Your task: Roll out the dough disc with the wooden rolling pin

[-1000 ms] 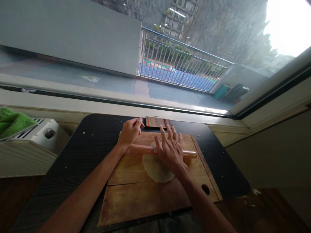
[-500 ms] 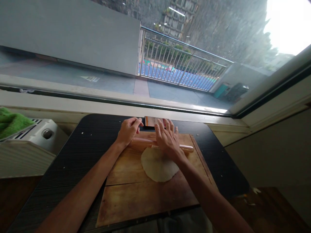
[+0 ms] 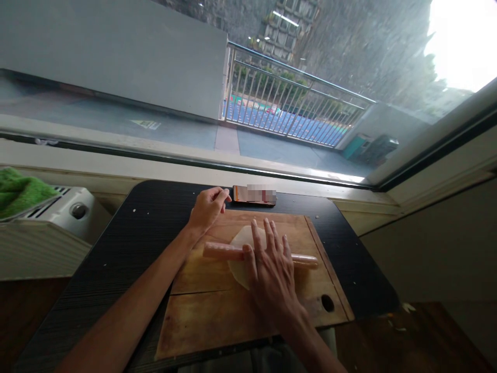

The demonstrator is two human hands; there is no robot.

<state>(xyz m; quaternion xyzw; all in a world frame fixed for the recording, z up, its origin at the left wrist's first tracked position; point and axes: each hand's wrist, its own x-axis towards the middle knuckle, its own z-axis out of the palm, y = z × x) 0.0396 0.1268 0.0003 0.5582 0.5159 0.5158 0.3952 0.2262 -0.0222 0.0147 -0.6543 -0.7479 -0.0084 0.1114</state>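
My right hand (image 3: 272, 259) lies flat across a wooden rolling pin (image 3: 223, 252), its fingers stretched out and apart. The pin rests over a round, thin sheet of dough (image 3: 243, 235), part of which my hand and the pin hide. Under the dough is a wooden cutting board (image 3: 205, 321). My left hand (image 3: 209, 207) is closed at the board's back left edge, away from the pin. Its fingers are loosely curled and no object shows in them.
A flat phone-like thing (image 3: 254, 195), its screen blurred, lies behind the board on the black table (image 3: 128, 243). At the left stands a white appliance (image 3: 77, 207) with a green towel (image 3: 23, 191) on it. A window sill (image 3: 174, 168) runs behind the table.
My right hand has drawn the rolling pin toward me, from the dough's far edge to across its middle. The dough sits slightly farther from me. My left hand has hardly moved.
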